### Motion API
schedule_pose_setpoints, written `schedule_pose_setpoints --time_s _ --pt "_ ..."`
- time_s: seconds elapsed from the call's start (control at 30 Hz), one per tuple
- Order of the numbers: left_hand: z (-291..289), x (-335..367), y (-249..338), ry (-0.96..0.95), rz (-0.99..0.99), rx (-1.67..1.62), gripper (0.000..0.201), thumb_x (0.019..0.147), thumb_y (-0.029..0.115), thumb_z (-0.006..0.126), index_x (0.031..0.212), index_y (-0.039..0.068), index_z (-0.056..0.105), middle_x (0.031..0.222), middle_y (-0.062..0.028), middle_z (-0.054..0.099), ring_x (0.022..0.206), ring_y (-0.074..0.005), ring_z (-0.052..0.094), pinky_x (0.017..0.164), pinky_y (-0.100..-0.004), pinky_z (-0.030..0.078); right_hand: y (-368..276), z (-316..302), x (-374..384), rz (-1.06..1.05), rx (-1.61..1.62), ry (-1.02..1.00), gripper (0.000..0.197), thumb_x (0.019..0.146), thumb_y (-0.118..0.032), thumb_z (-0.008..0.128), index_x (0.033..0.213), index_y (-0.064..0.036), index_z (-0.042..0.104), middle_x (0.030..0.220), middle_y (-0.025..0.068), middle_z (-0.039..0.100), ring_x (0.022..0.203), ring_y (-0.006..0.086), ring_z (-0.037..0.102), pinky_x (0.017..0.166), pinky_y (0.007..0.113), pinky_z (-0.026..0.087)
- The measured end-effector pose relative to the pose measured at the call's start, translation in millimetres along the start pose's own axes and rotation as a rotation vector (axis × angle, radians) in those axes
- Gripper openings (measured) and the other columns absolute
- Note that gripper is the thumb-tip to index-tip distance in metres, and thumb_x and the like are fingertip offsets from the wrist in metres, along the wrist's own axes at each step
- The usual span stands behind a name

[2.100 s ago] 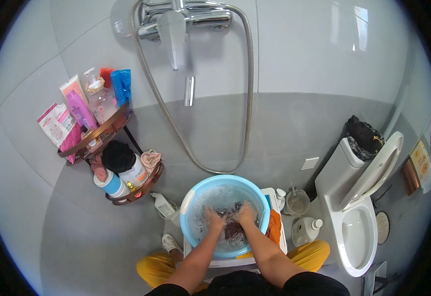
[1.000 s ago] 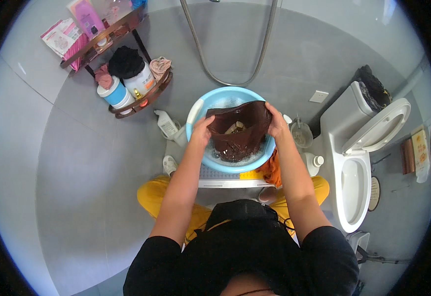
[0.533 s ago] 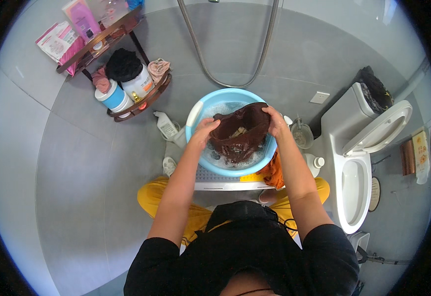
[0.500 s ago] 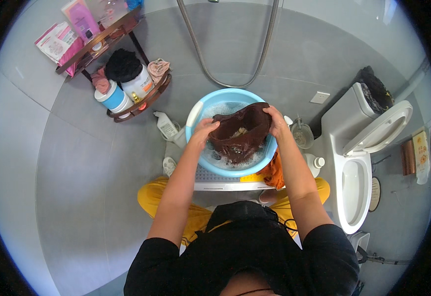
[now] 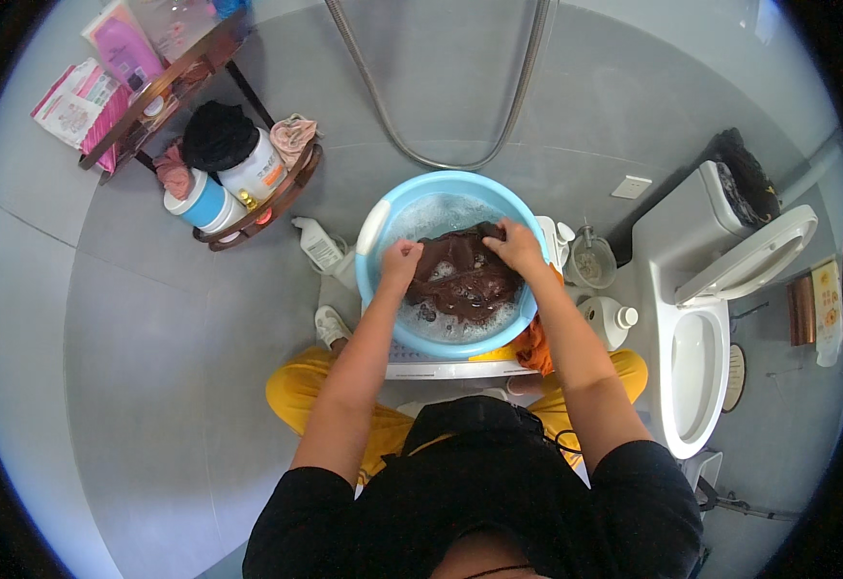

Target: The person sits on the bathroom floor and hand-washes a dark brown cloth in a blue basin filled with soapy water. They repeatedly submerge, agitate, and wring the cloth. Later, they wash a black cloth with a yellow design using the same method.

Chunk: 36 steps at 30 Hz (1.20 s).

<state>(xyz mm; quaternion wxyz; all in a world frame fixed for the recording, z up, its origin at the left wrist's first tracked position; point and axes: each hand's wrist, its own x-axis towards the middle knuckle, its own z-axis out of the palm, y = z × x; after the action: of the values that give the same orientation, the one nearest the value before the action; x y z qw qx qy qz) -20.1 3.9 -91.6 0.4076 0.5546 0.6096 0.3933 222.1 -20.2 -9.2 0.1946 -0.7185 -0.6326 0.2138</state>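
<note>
The left hand [image 5: 403,261] is pinching a wet brown cloth [image 5: 467,285] at its ten o'clock edge; the right hand [image 5: 515,247], apart from it, is gripping near two o'clock. The cloth is lying in foamy water [image 5: 446,209] inside a blue basin [image 5: 455,349]. Outside — at four o'clock — a white jug [image 5: 605,324] is standing.

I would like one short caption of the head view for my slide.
Left hand and right hand grip wet brown cloth in a light-blue basin of foamy water.
</note>
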Motion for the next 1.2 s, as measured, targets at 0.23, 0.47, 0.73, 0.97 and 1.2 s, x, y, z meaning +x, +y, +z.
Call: schedule_pose_setpoints --time_s 0.23,0.47,0.73,0.97,1.2 --pt "7.3 -4.8 13.4 -0.247 -0.081 0.531 0.048 0.077 0.04 0.063 0.102 0.0 0.058 0.098 -0.023 0.061 0.093 -0.0374 0.058 0.083 -0.0443 0.044 9.5 47.8 6.0 0.157 -0.185 -0.195 0.041 0.078 -0.032 0.063 0.11 -0.0062 0.055 0.11 0.0166 0.058 0.101 0.0333 0.056 0.085 0.042 0.046" --pt "23.8 -12.9 17.0 -0.289 -0.121 0.805 0.04 0.076 0.027 0.061 0.106 0.001 0.057 0.099 -0.0238 0.06 0.094 -0.0378 0.058 0.082 -0.0442 0.046 15.7 85.1 4.7 0.112 -0.261 -0.066 0.05 0.079 -0.029 0.06 0.12 -0.0045 0.047 0.117 0.0178 0.053 0.117 0.0326 0.044 0.096 0.044 0.037" --pt "25.3 -17.7 19.5 -0.199 0.196 1.065 0.021 0.077 0.013 0.058 0.096 0.005 0.055 0.093 -0.0171 0.061 0.09 -0.0336 0.06 0.073 -0.0427 0.047 10.7 71.5 12.3 0.24 -0.293 -0.391 0.046 0.078 -0.023 0.058 0.12 -0.0067 0.05 0.113 0.0186 0.057 0.104 0.0346 0.056 0.09 0.044 0.043" --pt "2.6 -19.7 27.9 0.012 0.263 0.581 0.025 0.073 0.018 0.061 0.093 0.006 0.052 0.091 -0.0167 0.055 0.087 -0.0365 0.054 0.074 -0.043 0.044 3.7 30.9 5.2 0.086 -0.126 -0.018 0.031 0.081 -0.025 0.056 0.108 -0.009 0.059 0.1 0.0176 0.062 0.094 0.034 0.059 0.082 0.044 0.047" --pt "-23.6 -33.7 76.9 0.147 0.284 0.155 0.024 0.081 0.017 0.058 0.097 0.003 0.047 0.087 -0.0169 0.058 0.08 -0.0324 0.056 0.073 -0.0391 0.044 3.2 -17.0 2.6 -0.063 0.559 0.186 0.027 0.082 -0.015 0.056 0.106 -0.0034 0.057 0.092 0.015 0.063 0.089 0.0276 0.059 0.079 0.036 0.044"
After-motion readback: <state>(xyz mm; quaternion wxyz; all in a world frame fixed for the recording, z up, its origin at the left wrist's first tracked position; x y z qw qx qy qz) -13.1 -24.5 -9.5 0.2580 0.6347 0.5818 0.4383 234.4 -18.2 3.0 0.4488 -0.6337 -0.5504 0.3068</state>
